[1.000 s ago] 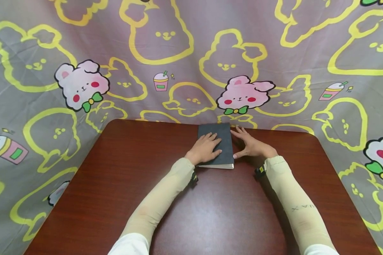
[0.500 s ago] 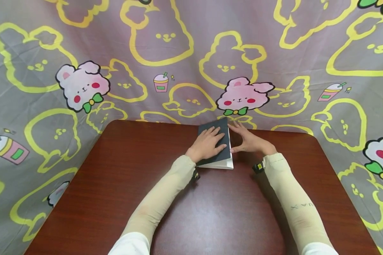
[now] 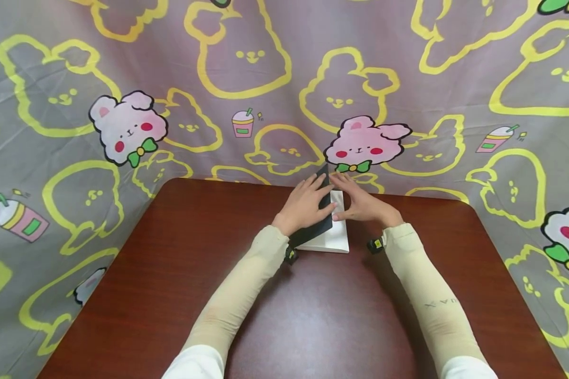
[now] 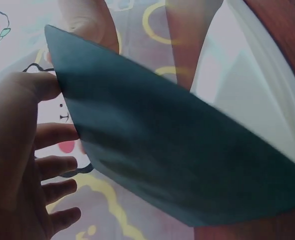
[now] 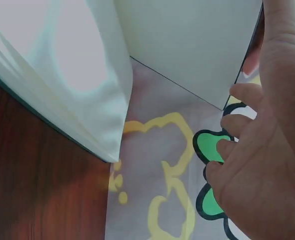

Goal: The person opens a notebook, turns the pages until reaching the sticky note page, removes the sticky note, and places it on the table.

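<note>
A notebook lies at the table's far edge, its dark blue-grey cover (image 3: 316,231) raised at a steep tilt over the white pages (image 3: 335,239). My left hand (image 3: 304,206) is on the outer side of that cover. In the left wrist view, its thumb and index fingertip meet the cover's free edge, with the other fingers spread. From the right, my right hand (image 3: 366,205) reaches over the pages, thumb and fingers apart. The right wrist view has its fingertips (image 5: 243,94) right at the free edge of the cover's pale inner side (image 5: 192,45).
The brown wooden table (image 3: 180,263) has rounded far corners. Directly behind it hangs a grey curtain (image 3: 275,68) with yellow outlines and pink cartoon animals, which also runs along both sides. Each wrist wears a small black device (image 3: 375,245).
The cover has risen from lying nearly flat to a steep tilt toward the left, baring the white pages. My right hand has moved left with its edge, while my left hand has stayed close beside it.
</note>
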Demonstrator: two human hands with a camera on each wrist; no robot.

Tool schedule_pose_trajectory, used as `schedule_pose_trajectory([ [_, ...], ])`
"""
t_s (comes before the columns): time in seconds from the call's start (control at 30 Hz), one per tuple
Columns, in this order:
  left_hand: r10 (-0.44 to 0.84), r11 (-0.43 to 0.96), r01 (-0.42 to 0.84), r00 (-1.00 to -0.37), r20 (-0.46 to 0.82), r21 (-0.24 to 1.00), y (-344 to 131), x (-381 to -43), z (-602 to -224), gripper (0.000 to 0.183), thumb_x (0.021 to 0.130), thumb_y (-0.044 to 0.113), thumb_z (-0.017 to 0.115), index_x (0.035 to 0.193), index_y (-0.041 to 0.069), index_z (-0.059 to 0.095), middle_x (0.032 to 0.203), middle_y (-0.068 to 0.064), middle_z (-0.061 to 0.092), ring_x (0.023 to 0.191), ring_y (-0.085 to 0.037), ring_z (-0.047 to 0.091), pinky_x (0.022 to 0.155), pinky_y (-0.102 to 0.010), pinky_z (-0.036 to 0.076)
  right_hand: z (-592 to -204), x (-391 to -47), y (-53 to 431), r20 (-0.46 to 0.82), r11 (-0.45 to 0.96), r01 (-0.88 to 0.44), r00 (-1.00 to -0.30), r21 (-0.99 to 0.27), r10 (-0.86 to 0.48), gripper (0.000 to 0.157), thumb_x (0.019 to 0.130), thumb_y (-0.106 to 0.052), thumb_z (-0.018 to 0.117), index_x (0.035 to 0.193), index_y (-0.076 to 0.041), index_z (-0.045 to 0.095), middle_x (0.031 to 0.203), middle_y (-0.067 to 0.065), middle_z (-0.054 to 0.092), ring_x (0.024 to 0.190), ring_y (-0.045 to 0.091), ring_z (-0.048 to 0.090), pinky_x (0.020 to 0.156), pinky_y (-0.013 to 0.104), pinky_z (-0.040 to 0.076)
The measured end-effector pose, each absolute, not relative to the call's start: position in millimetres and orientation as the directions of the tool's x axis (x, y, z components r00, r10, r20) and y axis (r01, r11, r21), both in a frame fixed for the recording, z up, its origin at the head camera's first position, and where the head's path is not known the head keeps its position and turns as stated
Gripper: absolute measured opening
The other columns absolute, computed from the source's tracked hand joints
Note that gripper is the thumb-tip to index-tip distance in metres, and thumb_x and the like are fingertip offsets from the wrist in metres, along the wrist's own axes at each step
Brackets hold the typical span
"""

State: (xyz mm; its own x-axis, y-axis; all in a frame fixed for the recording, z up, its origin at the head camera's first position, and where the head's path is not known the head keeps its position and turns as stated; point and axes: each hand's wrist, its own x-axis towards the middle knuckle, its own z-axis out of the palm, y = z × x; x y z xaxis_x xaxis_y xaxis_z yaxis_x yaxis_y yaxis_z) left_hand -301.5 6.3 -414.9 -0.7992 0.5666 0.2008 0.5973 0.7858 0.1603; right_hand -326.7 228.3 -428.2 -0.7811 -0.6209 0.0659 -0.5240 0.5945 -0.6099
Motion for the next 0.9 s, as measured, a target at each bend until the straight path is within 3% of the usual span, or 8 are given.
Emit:
schedule_pose_trajectory([
  [0.23,0.551,0.811,0.576,-0.811,0.198,0.105,-5,-299,-403,0.059,0.103,0.054,0.046,0.152,0.022,0.05,0.168,-0.007,0.028,0.156,-0.03,0.022,0.126,-0.051,0.021,-436,-324,223,0.089,0.6,-0.533,-0.787,-0.596,-0.611,0.124,0.075,-0.036,0.092,0.162,0.0,0.011,0.17,0.021,0.001,0.155,0.045,-0.008,0.119,0.073,0.006],
  [0.47,0.557,0.816,0.577,-0.802,0.217,0.036,-23,-299,-394,0.058,0.103,0.056,0.043,0.15,0.024,0.053,0.168,-0.005,0.028,0.156,-0.03,0.022,0.126,-0.052,0.021,-454,-317,223,0.044,0.668,-0.508,-0.812,-0.544,-0.582,0.13,0.073,-0.041,0.092,0.162,0.0,0.007,0.17,0.021,0.003,0.155,0.047,-0.005,0.12,0.07,0.004],
  [0.9,0.556,0.805,0.585,-0.802,0.221,0.1,-68,-301,-392,0.057,0.105,0.052,0.042,0.153,0.021,0.05,0.168,-0.004,0.027,0.158,-0.029,0.015,0.127,-0.051,0.018,-488,-315,230,-0.096,0.754,-0.44,-0.831,-0.488,-0.548,0.13,0.074,-0.05,0.089,0.161,0.004,0.009,0.169,0.023,0.009,0.154,0.048,-0.003,0.122,0.067,0.005],
])
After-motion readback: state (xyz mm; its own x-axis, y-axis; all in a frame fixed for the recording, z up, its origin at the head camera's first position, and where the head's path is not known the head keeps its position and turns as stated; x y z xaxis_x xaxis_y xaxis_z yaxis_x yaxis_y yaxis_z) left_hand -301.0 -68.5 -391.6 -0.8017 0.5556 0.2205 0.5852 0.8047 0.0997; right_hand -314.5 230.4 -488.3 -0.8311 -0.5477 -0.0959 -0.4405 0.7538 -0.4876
